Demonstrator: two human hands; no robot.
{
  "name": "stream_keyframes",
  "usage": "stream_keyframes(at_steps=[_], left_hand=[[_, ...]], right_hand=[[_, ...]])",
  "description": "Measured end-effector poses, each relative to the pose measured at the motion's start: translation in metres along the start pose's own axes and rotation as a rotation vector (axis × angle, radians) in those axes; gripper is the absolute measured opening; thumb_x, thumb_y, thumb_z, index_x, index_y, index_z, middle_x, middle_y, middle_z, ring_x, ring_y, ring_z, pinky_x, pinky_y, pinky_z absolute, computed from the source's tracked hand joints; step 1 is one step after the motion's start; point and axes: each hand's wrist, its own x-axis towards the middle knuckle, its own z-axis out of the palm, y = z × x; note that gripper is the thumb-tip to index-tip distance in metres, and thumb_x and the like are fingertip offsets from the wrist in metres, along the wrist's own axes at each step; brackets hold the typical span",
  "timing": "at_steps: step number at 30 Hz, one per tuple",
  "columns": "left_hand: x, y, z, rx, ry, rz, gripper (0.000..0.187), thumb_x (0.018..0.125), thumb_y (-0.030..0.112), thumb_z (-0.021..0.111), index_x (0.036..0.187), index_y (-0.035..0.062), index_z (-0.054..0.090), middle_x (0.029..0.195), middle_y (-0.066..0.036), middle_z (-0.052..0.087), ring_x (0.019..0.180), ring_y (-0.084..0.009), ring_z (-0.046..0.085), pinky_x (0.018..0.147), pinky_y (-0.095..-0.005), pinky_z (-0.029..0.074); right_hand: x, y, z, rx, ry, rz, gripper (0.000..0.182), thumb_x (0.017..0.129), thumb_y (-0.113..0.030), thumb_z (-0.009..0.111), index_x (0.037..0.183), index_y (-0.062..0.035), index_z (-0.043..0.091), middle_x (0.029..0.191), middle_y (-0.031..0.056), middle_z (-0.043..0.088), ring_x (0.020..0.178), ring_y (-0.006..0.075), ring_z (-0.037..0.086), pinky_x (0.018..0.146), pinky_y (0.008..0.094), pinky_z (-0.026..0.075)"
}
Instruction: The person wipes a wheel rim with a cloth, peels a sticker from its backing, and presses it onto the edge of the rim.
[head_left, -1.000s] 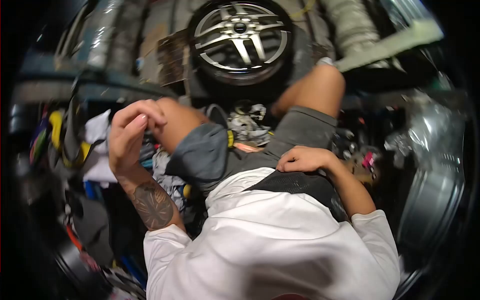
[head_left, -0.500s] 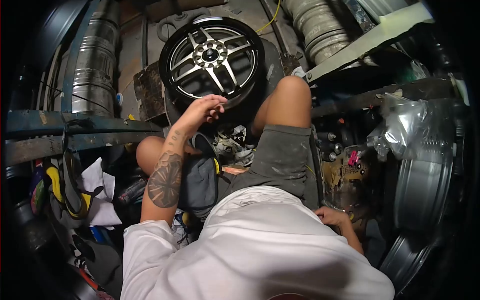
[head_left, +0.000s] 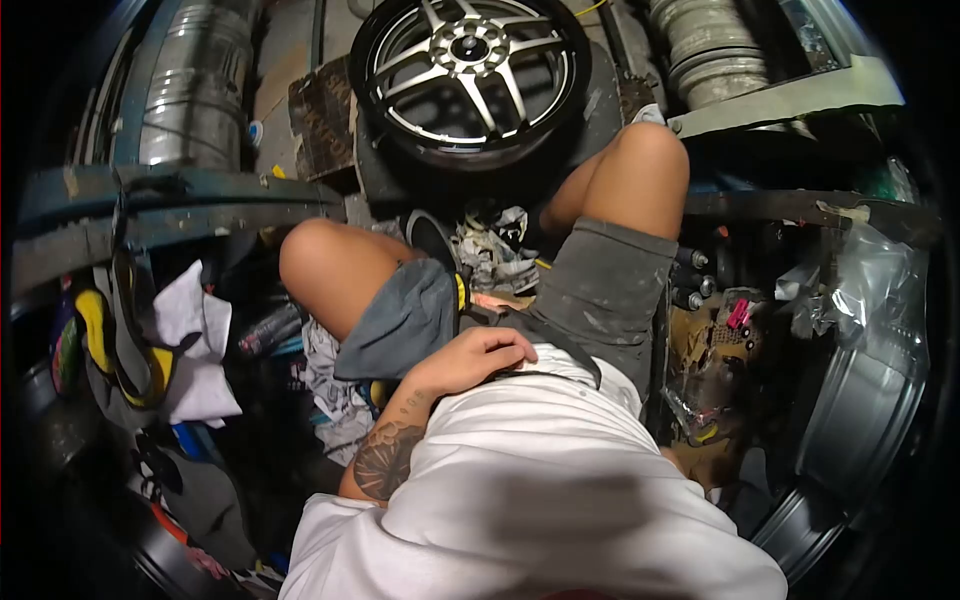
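Observation:
My left hand (head_left: 475, 360) lies at my waist, against the hem of my white shirt (head_left: 540, 430). Its fingers are bent and close together, and whatever may be in them is hidden. A dark strap or cord (head_left: 575, 360) runs along the waist of my grey shorts (head_left: 600, 285), just right of the fingertips. My right hand is out of sight behind the shirt; only a sliver of forearm shows. Beyond my knees lies a black wheel rim with polished silver spokes (head_left: 490, 95), face up, with neither hand on it.
Stacked metal rims (head_left: 200, 90) stand at the far left, more (head_left: 710, 55) at the far right. A blue metal beam (head_left: 230, 190) crosses on the left. Crumpled paper (head_left: 495, 250) lies between my legs. Spray cans (head_left: 690, 280) and a clear plastic bag (head_left: 880, 280) are at right.
My left hand has drawn back from the near edge of the rim to my waist. My right hand has gone out of view. The camera view has tilted down.

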Motion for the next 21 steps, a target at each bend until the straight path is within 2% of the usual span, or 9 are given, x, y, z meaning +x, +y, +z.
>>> stream_keyframes(at_steps=[4,7,9,12,14,15,17,20,21], left_hand=[[-0.045,-0.019,0.003,0.136,0.174,0.18,0.019,0.098,0.013,0.059,0.107,0.0011,0.071,0.099,-0.004,0.07,0.092,-0.0088,0.059,0.085,-0.0256,0.048],[-0.075,-0.039,0.011,0.02,0.304,0.067,0.02,0.097,0.014,0.06,0.108,0.0012,0.071,0.099,-0.005,0.071,0.092,-0.009,0.061,0.083,-0.0258,0.048],[-0.089,-0.047,0.02,0.01,0.401,0.143,0.021,0.097,0.016,0.061,0.109,0.0026,0.072,0.099,-0.007,0.074,0.092,-0.0108,0.064,0.084,-0.0264,0.05],[-0.096,-0.047,0.021,0.144,0.487,0.158,0.024,0.096,0.021,0.061,0.106,0.0015,0.072,0.098,-0.01,0.074,0.093,-0.0165,0.068,0.085,-0.029,0.051],[-0.09,-0.045,0.021,0.195,0.48,0.155,0.024,0.098,0.021,0.059,0.104,0.0016,0.072,0.098,-0.009,0.074,0.093,-0.0163,0.068,0.085,-0.0295,0.051],[-0.084,-0.043,0.021,0.239,0.483,0.154,0.024,0.096,0.022,0.06,0.103,0.0017,0.071,0.097,-0.011,0.074,0.089,-0.0194,0.069,0.083,-0.0309,0.051],[-0.078,-0.031,0.021,0.372,0.404,0.108,0.025,0.094,0.023,0.06,0.1,0.001,0.071,0.096,-0.013,0.073,0.089,-0.0248,0.069,0.08,-0.0329,0.052],[-0.071,-0.036,0.02,0.496,0.335,0.132,0.027,0.092,0.024,0.059,0.098,0.0008,0.07,0.095,-0.016,0.072,0.091,-0.0304,0.069,0.081,-0.0364,0.052],[-0.069,-0.035,0.021,0.538,0.312,0.134,0.027,0.092,0.024,0.058,0.099,0.0009,0.07,0.095,-0.017,0.072,0.091,-0.0309,0.069,0.081,-0.0369,0.052]], right_hand=[[-0.001,-0.032,-0.017,0.026,-0.098,-0.075,0.039,0.082,-0.024,0.069,0.104,0.0071,0.072,0.099,0.0129,0.074,0.094,0.0183,0.067,0.082,0.0283,0.05],[0.011,-0.068,-0.034,0.016,-0.13,-0.117,0.039,0.081,-0.025,0.069,0.102,0.0075,0.073,0.098,0.0138,0.074,0.093,0.0191,0.067,0.08,0.0287,0.051],[0.035,-0.09,-0.042,-0.021,-0.093,-0.115,0.041,0.081,-0.028,0.067,0.096,0.0095,0.073,0.09,0.0163,0.073,0.083,0.0222,0.067,0.075,0.0309,0.051],[0.058,-0.163,0.007,-0.18,0.04,-0.29,0.044,0.085,-0.031,0.062,0.087,0.0115,0.07,0.079,0.018,0.07,0.066,0.0238,0.065,0.067,0.0329,0.051],[0.076,-0.201,0.023,-0.286,0.17,-0.237,0.046,0.089,-0.033,0.059,0.083,0.0117,0.068,0.072,0.0172,0.067,0.059,0.0227,0.062,0.064,0.0321,0.051],[0.098,-0.211,0.019,-0.204,0.162,-0.528,0.042,0.093,-0.031,0.057,0.088,0.0099,0.065,0.067,0.0141,0.064,0.061,0.0207,0.062,0.066,0.0285,0.05],[0.107,-0.27,0.065,0.026,-0.122,-0.577,0.037,0.095,-0.026,0.058,0.102,0.0094,0.064,0.066,0.0108,0.063,0.065,0.0205,0.064,0.068,0.0279,0.05],[0.146,-0.309,0.095,-0.662,0.188,-0.638,0.03,0.097,-0.02,0.058,0.11,0.0063,0.065,0.07,0.009,0.064,0.065,0.02,0.064,0.066,0.0294,0.051],[0.164,-0.317,0.099,-0.913,0.267,-0.657,0.029,0.097,-0.019,0.059,0.114,0.0035,0.065,0.078,0.0139,0.069,0.071,0.026,0.068,0.069,0.0333,0.052]])
